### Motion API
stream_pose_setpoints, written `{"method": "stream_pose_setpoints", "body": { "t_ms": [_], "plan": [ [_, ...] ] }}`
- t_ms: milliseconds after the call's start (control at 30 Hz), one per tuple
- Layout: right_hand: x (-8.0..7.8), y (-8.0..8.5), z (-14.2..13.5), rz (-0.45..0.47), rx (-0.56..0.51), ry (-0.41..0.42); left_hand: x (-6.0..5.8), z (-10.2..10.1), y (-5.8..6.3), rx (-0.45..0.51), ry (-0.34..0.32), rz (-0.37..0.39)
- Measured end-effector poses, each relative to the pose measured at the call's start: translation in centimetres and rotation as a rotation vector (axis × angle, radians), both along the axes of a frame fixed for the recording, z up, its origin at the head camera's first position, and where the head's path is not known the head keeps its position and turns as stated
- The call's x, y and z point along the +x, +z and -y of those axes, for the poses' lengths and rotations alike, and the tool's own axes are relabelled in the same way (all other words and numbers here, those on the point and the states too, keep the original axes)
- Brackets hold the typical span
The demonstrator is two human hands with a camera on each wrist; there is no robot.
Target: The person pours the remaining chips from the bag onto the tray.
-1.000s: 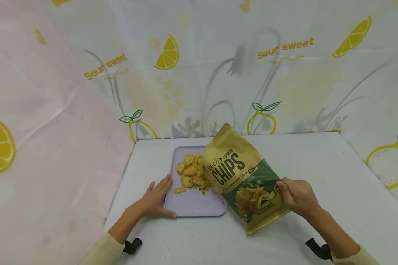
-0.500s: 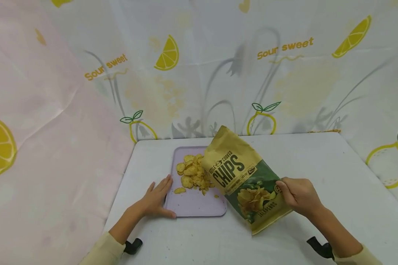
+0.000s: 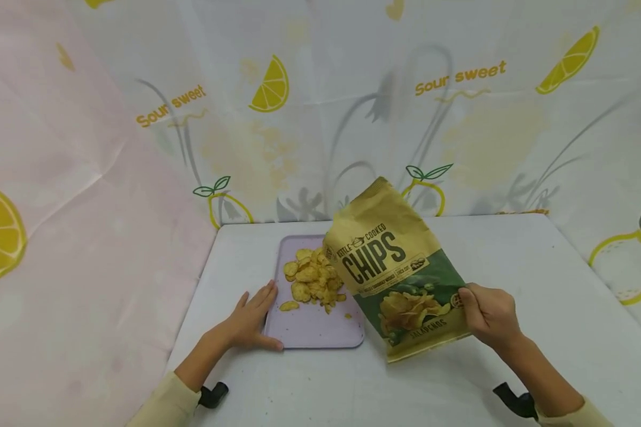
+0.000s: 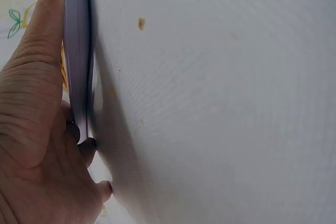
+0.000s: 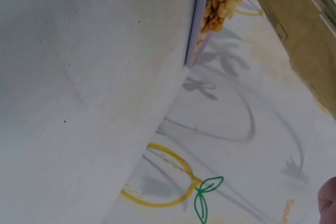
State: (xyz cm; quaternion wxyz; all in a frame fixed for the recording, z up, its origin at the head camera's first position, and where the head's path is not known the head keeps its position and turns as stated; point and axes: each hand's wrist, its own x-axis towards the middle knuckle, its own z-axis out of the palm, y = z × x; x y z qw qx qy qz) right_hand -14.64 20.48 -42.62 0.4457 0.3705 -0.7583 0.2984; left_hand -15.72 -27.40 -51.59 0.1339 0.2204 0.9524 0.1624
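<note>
A gold and green bag of chips (image 3: 395,267) hangs tilted over the right side of a lilac tray (image 3: 320,335) in the head view. My right hand (image 3: 490,314) grips the bag by its lower right edge, thumb on the front. A pile of chips (image 3: 310,276) lies on the tray, partly hidden by the bag. My left hand (image 3: 248,323) rests at the tray's left side, fingers extended along it and thumb at the near corner. The left wrist view shows the thumb (image 4: 39,30) lying along the tray's side. The right wrist view catches the bag's edge (image 5: 299,35).
A white table (image 3: 513,261) carries the tray, with small crumbs (image 4: 141,23) scattered near it. Behind stands a pale curtain (image 3: 320,142) printed with lemons, and pink cloth (image 3: 96,249) borders the left. One loose chip (image 3: 289,306) lies beside the pile.
The bag has risen and turned more upright, its lower end swinging left. My right hand has shifted slightly right with it. The left hand and tray stay in place.
</note>
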Motion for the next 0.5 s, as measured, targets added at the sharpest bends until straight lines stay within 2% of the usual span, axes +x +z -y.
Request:
{"method": "stream_pose_setpoints", "body": {
  "t_ms": [167,333,500],
  "plan": [
    [0.42,-0.24,0.28,0.04,0.089,0.031,0.07,-0.1,0.06,0.013,0.001,0.001],
    [0.43,-0.81,0.32,0.034,0.071,0.037,0.01,-0.09,0.19,0.004,0.002,0.002],
    [0.37,-0.27,0.39,-0.005,0.035,0.043,-0.15,-0.1,0.13,0.005,0.004,0.011]
  ]
}}
